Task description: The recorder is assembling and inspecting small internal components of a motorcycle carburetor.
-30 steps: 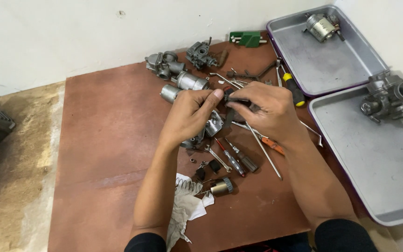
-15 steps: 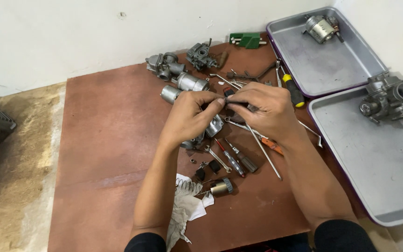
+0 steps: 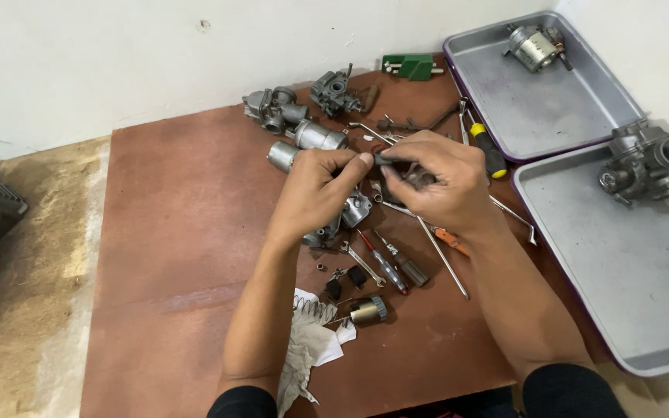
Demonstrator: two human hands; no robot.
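Green block (image 3: 412, 66) by wall; both hands (image 3: 381, 182) pinch small dark part (image 3: 387, 160).

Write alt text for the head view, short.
Two bare hands, left hand and right hand, meet over a brown board, pinching a small dark part. Metal engine parts and screwdrivers lie around; two grey trays sit right.

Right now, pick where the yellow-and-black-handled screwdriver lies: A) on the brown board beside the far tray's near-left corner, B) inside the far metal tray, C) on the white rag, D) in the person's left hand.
A: the yellow-and-black-handled screwdriver lies on the brown board, just outside the far tray, beyond the right hand.
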